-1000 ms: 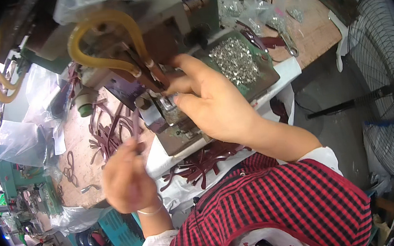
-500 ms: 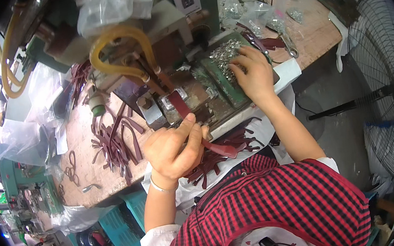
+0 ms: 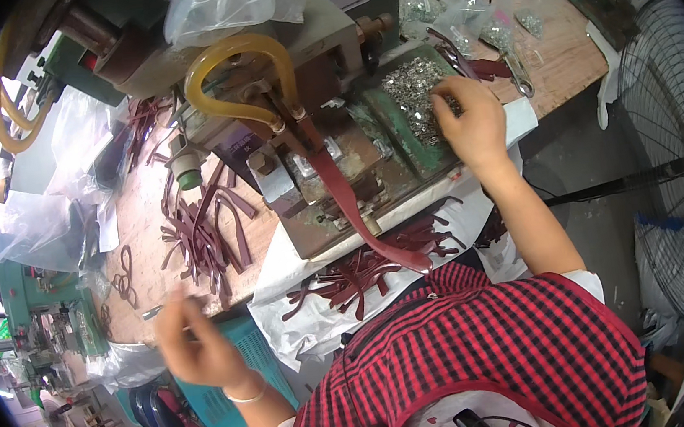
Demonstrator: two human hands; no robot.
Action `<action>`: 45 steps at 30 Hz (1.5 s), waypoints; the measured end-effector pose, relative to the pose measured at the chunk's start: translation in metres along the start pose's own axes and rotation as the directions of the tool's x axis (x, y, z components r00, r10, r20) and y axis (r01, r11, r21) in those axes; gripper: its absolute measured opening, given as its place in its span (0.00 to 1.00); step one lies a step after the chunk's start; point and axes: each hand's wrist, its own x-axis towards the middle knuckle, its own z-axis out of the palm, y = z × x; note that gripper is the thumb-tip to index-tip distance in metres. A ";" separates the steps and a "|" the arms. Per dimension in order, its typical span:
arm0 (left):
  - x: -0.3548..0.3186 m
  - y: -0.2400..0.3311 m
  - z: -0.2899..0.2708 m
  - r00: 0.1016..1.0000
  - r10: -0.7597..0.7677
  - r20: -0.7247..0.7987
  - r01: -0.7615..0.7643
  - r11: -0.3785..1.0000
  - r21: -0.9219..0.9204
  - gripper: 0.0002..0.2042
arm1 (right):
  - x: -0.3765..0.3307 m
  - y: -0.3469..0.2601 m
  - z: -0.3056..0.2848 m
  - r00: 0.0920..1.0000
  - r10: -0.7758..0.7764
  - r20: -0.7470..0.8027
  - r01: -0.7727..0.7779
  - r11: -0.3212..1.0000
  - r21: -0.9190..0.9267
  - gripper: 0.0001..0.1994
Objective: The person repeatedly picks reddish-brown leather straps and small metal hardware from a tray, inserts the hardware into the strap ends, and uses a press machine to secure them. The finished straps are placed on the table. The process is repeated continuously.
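A long maroon strap (image 3: 346,200) runs from under the press head down toward my apron. Its upper end lies on the small metal block (image 3: 320,155) of the machine, and no hand touches it. My right hand (image 3: 471,123) is over the green tray (image 3: 393,127) at the right, its fingertips bent together among small shiny metal pieces (image 3: 417,91). What they pinch, if anything, is too small to make out. My left hand (image 3: 198,344) is off to the lower left by the table edge, its fingers blurred, close to a small metal tool (image 3: 153,312).
Loose maroon straps (image 3: 205,229) lie left of the press, and more (image 3: 373,265) rest on white cloth in front. A yellow hose (image 3: 237,44) loops above. Bagged metal parts (image 3: 463,18) are at the back right. A teal basket (image 3: 246,368) stands below; a floor fan (image 3: 673,159) is right.
My left hand has let go of the strap and swung left and down, leaving the strap in the press. My right hand stays at the tray, its fingers drawn closer together.
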 end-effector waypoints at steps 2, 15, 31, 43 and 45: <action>0.023 0.001 -0.007 0.994 -0.096 -0.057 0.097 0.995 0.006 0.07 | 0.004 -0.007 0.000 0.984 0.169 0.049 -0.173 0.981 0.091 0.05; 0.003 -0.119 0.102 0.844 -0.271 0.462 -0.225 0.604 0.765 0.10 | -0.014 0.004 -0.020 0.903 0.398 0.159 -0.429 0.832 0.351 0.08; -0.002 -0.068 0.091 0.835 -0.499 0.233 0.540 0.658 -0.525 0.11 | 0.008 -0.124 0.017 0.918 0.094 0.384 -0.370 0.548 0.750 0.14; 0.029 0.037 0.085 0.990 0.142 -0.009 -0.124 0.833 -0.539 0.05 | 0.007 -0.158 -0.014 0.879 0.127 0.461 -0.468 0.417 0.779 0.22; 0.030 0.046 0.099 0.872 0.488 0.034 -0.446 0.821 -0.357 0.05 | 0.003 -0.152 -0.021 0.904 0.002 0.427 -0.362 0.534 0.764 0.25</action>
